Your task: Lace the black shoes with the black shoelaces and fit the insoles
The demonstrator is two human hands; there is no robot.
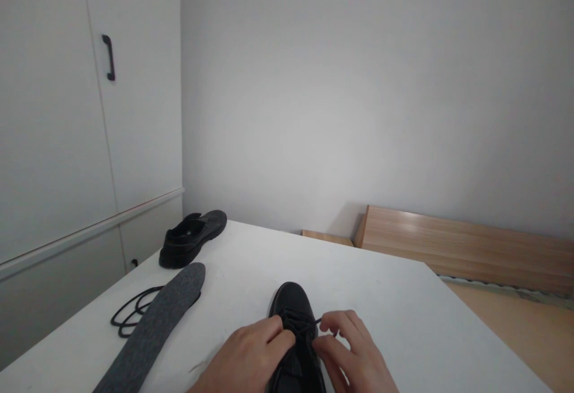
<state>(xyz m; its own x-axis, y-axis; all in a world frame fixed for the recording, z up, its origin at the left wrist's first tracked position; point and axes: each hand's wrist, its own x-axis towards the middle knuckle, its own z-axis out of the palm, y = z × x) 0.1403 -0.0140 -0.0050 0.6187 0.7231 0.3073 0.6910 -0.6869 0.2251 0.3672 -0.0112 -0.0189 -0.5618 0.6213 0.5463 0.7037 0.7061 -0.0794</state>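
Note:
A black lace-up shoe [291,300] lies in front of me on the white table, its toe pointing away. My left hand [253,354] is closed at the shoe's left side, thumb and forefinger gripping the edge by the lacing. To the right of the shoe, my right hand [354,351] has its fingers curled around a black shoelace [318,320] that runs out from the eyelets. The lower part of the shoe is cut off by the frame, and my left fingertips are partly hidden.
On the left of the table [381,297] lies a grey felt insole [156,327], partly over a loose black lace [120,324]. Another black shoe [192,237] stands at the far left corner. Beyond are a white cabinet [143,112] and a wooden headboard [448,243].

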